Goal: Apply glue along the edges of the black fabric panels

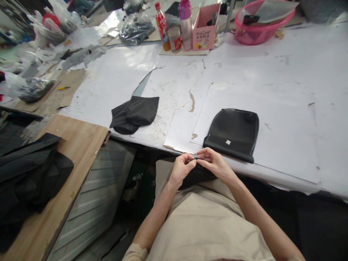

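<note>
Hands (182, 168) meet at the near edge of a white-covered table (288, 87), fingertips almost touching. The left hand (182, 168) and the right hand (216, 163) are both bare, fingers curled, thumb and forefinger nearly closed in a pinch on a small dark edge. That edge appears to belong to black material (199, 173) lying just below the hands, over the person's beige clothing (214, 224); its full shape is hidden.

Just beyond the right hand, on the table, lies a black panel (235, 128) with rounded far corners, a rolled near edge and a small pale square (228, 142). Farther to the left are overlapping black pieces (136, 114). Lower left, a wooden board (78, 130) bears a heap of black fabric (29, 177).

Along the far side, left to right, stand a red-capped drink bottle (162, 29), a jar (174, 39), a purple-topped bottle (186, 29), a pink box (203, 38) and a pink basin (252, 34). Plastic bags (136, 29) lie at the upper left.
</note>
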A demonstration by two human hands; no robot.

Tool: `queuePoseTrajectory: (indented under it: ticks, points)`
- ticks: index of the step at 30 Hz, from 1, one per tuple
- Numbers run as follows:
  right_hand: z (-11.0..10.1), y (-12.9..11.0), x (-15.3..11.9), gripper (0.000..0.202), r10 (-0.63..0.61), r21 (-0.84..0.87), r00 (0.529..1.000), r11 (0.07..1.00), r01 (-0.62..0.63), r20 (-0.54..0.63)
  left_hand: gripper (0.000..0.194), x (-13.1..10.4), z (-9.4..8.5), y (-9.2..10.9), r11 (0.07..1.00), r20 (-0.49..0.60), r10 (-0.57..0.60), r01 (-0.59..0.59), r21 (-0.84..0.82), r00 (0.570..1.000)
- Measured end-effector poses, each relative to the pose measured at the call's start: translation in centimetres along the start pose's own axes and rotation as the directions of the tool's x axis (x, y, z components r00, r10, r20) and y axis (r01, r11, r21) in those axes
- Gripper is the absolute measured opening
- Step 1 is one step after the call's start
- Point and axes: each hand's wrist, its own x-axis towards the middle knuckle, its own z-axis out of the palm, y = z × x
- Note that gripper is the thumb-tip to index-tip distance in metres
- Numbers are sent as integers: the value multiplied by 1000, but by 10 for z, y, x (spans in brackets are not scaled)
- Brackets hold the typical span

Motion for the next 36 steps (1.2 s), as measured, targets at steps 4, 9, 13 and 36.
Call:
queuePoseTrajectory:
  ticks: [4,9,13,36]
  points:
    - [3,0,2,32,11,38,1000,999,-10,-23,23,0,1,0,999,-12,1,-1,34,1000]
    - [6,1,3,31,31,91,997,996,-25,-64,21,-1,2,0,997,-3,11,-11,76,1000]
    - [8,1,3,30,33,99,996,995,-24,-85,22,-1,2,2,990,-21,38,-35,136,999]
    - [-3,3,-12,21,-24,12,1000,1000,24,1,17,-3,6,-2,996,18,52,-54,70,998]
